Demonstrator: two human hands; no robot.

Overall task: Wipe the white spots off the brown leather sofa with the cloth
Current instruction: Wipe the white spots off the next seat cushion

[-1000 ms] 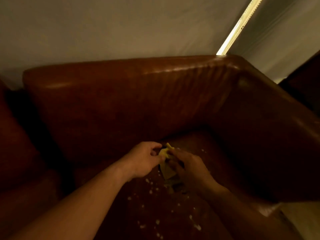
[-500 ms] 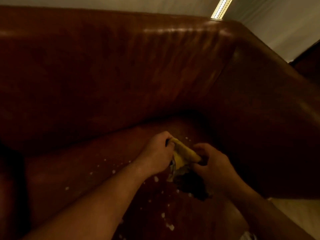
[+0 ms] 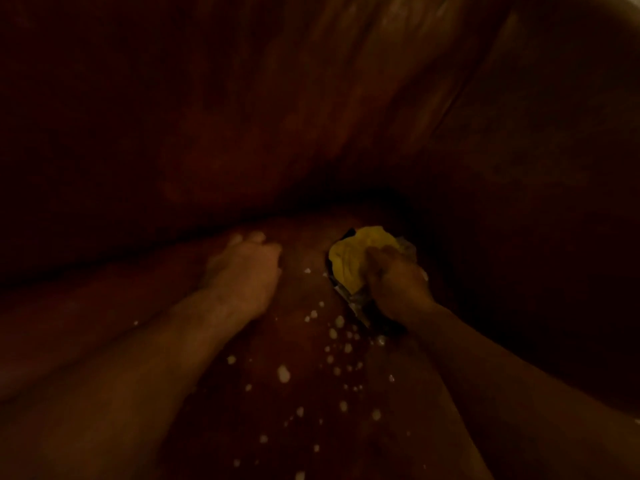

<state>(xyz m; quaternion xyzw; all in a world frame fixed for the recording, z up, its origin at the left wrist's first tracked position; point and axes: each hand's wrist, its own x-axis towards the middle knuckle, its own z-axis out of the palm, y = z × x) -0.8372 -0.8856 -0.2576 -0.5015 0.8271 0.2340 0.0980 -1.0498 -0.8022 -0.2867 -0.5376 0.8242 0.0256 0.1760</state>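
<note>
The brown leather sofa [image 3: 311,116] fills the dim view, its seat [image 3: 298,292] running toward me. My right hand [image 3: 394,285] grips a bunched yellow cloth [image 3: 353,261] and holds it down on the seat near the back right corner. My left hand [image 3: 247,271] rests on the seat to the left of the cloth, holding nothing, its fingers loosely bent toward the backrest crease. Several white spots [image 3: 283,373] dot the seat between my forearms and nearer to me.
The backrest [image 3: 242,133] rises just behind both hands, and the armrest [image 3: 536,220] closes off the right side. A pale strip of floor [image 3: 633,424] shows at the right edge.
My left hand let go of the cloth and moved left onto the seat. My right hand took the cloth alone and brought it down on the cushion. My head dropped closer to the sofa.
</note>
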